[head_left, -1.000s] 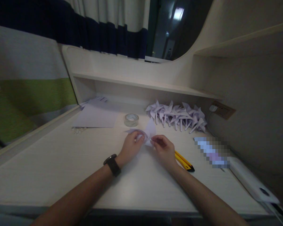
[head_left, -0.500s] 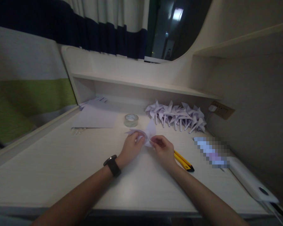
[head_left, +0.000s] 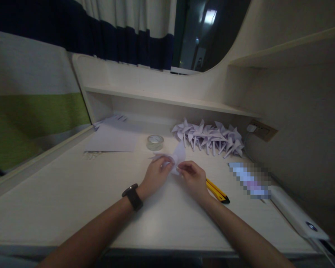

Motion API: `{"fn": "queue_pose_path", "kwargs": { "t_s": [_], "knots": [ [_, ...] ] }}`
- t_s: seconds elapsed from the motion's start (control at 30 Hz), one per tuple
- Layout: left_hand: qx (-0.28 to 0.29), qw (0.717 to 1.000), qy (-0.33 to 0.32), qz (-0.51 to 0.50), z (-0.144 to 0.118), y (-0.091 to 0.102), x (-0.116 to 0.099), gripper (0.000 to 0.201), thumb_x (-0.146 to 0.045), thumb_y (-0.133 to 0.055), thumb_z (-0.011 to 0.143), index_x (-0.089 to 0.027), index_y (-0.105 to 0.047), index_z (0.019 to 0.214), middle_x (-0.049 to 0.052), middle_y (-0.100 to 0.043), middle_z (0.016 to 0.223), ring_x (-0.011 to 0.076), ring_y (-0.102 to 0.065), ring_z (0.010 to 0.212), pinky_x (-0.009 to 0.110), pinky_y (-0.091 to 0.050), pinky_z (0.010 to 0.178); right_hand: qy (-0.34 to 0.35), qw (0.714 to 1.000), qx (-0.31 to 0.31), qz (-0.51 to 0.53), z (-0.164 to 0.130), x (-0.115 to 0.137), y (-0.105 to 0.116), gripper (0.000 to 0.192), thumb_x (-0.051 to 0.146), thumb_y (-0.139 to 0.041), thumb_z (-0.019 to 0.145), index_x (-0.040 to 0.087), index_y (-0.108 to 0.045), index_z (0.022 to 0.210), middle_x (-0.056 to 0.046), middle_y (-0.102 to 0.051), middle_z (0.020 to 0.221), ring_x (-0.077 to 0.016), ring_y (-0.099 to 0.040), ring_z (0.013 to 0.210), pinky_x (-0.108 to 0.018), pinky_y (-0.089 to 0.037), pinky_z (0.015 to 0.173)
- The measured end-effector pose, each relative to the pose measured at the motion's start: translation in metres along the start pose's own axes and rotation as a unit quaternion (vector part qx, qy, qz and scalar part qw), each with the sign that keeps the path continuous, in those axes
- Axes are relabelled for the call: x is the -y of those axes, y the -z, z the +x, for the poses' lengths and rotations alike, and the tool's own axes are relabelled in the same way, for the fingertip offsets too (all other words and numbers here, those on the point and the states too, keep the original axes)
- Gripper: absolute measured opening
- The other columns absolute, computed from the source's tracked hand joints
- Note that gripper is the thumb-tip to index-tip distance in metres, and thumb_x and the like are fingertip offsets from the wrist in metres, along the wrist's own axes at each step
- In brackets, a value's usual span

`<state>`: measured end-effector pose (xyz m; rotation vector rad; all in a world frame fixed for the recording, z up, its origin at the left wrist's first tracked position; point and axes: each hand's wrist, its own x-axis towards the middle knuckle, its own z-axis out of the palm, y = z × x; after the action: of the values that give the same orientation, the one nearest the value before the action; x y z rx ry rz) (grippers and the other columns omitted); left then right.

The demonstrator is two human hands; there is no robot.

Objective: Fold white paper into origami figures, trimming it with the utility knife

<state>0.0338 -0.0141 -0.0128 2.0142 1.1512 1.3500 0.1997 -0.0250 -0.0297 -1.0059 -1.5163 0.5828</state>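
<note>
The folded paper piece (head_left: pixel 175 159) lies near the middle of the table (head_left: pixel 58 193), a little toward the far edge, with one pointed flap standing up between the two hands. For this folding, I think it is better to keep the centre pressed flat on the table and bend only one flap at a time — the paper is thin and creases easily in the wrong place. The left hand (head_left: pixel 155 174) is half closed, its fingertips pinching the left side of the paper. The right hand (head_left: pixel 194 178) is also curled, thumb and forefinger pinching the right edge. A tape roll (head_left: pixel 155 142) stands just behind, finished paper pinwheels (head_left: pixel 209 137) lie along the far edge, and a yellow cutter (head_left: pixel 217 190) lies beside the right hand.
</note>
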Motion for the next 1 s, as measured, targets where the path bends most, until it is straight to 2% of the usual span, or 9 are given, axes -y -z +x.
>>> {"fn": "queue_pose_path", "kwargs": {
  "t_s": [0.13, 0.3, 0.43, 0.53, 0.6, 0.7, 0.83, 0.9, 1.0],
  "knots": [
    [-0.005, 1.0, -0.023, 0.003, 0.001, 0.0, 0.002, 0.011, -0.022, -0.052, 0.086, -0.018, -0.063, 0.084, 0.005, -0.067, 0.09, 0.0197, -0.059, 0.087, 0.03, -0.045, 0.075, -0.02, 1.0, -0.019, 0.003, 0.001, 0.006, -0.001, 0.013, 0.028, -0.071, 0.072, 0.019, -0.063, 0.078, -0.002, -0.065, 0.076, -0.016, -0.062, 0.071, -0.028, -0.05, 0.068],
    [-0.01, 1.0, -0.025, 0.003, 0.0, -0.001, 0.005, 0.011, -0.023, -0.053, 0.086, -0.018, -0.062, 0.085, 0.004, -0.066, 0.089, 0.0198, -0.057, 0.088, 0.03, -0.044, 0.076, -0.083, 0.991, -0.054, 0.086, 0.006, 0.009, -0.003, 0.033, 0.03, -0.081, 0.058, 0.02, -0.055, 0.076, 0.001, -0.063, 0.071, -0.0144, -0.061, 0.066, -0.026, -0.05, 0.063],
    [-0.012, 1.0, -0.003, -0.006, -0.001, -0.002, 0.007, 0.012, -0.027, -0.055, 0.086, -0.019, -0.064, 0.087, 0.004, -0.065, 0.09, 0.0201, -0.057, 0.09, 0.028, -0.045, 0.072, -0.16, 0.974, -0.034, 0.158, 0.011, 0.008, -0.002, 0.054, 0.034, -0.084, 0.05, 0.022, -0.05, 0.089, -0.002, -0.068, 0.076, -0.0176, -0.065, 0.068, -0.03, -0.052, 0.063],
    [-0.019, 1.0, 0.007, -0.017, 0.0, -0.003, 0.007, 0.012, -0.027, -0.056, 0.085, -0.019, -0.064, 0.086, 0.005, -0.066, 0.09, 0.02, -0.058, 0.089, 0.028, -0.046, 0.072, -0.197, 0.966, -0.008, 0.164, 0.013, 0.008, 0.0, 0.063, 0.038, -0.084, 0.049, 0.022, -0.045, 0.096, -0.003, -0.069, 0.077, -0.0179, -0.065, 0.067, -0.03, -0.052, 0.062],
    [-0.025, 0.999, 0.009, -0.028, 0.0, -0.003, 0.006, 0.012, -0.026, -0.056, 0.085, -0.018, -0.064, 0.085, 0.005, -0.066, 0.09, 0.0199, -0.059, 0.088, 0.028, -0.047, 0.071, -0.166, 0.976, -0.005, 0.137, 0.013, 0.008, 0.001, 0.065, 0.039, -0.083, 0.051, 0.023, -0.045, 0.101, -0.002, -0.066, 0.079, -0.0182, -0.064, 0.071, -0.03, -0.051, 0.064],
    [-0.026, 0.999, -0.004, -0.038, 0.0, -0.004, 0.004, 0.011, -0.024, -0.054, 0.084, -0.018, -0.064, 0.084, 0.006, -0.066, 0.09, 0.0196, -0.06, 0.087, 0.028, -0.048, 0.071, -0.054, 0.998, -0.032, -0.005, 0.011, 0.009, 0.004, 0.065, 0.037, -0.081, 0.054, 0.024, -0.049, 0.11, -0.003, -0.061, 0.091, -0.0175, -0.059, 0.077, -0.03, -0.05, 0.065],
    [-0.033, 0.999, -0.027, -0.004, -0.002, -0.003, 0.003, 0.012, -0.023, -0.054, 0.085, -0.019, -0.065, 0.087, 0.006, -0.066, 0.095, 0.0205, -0.059, 0.093, 0.032, -0.048, 0.078, 0.072, 0.978, -0.068, -0.182, 0.008, 0.017, 0.01, 0.07, 0.032, -0.077, 0.062, 0.025, -0.048, 0.125, -0.005, -0.055, 0.1, -0.0166, -0.052, 0.076, -0.031, -0.047, 0.067],
    [-0.035, 0.999, -0.035, 0.019, -0.003, -0.003, 0.002, 0.012, -0.024, -0.054, 0.086, -0.019, -0.065, 0.089, 0.006, -0.066, 0.096, 0.0212, -0.058, 0.095, 0.034, -0.047, 0.082, 0.09, 0.975, -0.047, -0.199, 0.007, 0.021, 0.012, 0.063, 0.032, -0.073, 0.068, 0.023, -0.05, 0.125, -0.003, -0.057, 0.09, -0.0154, -0.05, 0.07, -0.029, -0.046, 0.064],
    [-0.034, 0.998, -0.051, 0.035, -0.004, -0.001, 0.0, 0.011, -0.022, -0.053, 0.086, -0.019, -0.064, 0.088, 0.006, -0.067, 0.094, 0.021, -0.058, 0.094, 0.035, -0.046, 0.084, 0.06, 0.982, 0.013, -0.18, 0.007, 0.022, 0.013, 0.039, 0.034, -0.068, 0.075, 0.021, -0.061, 0.11, 0.001, -0.057, 0.069, -0.0128, -0.05, 0.058, -0.025, -0.043, 0.057]
  ]
}}
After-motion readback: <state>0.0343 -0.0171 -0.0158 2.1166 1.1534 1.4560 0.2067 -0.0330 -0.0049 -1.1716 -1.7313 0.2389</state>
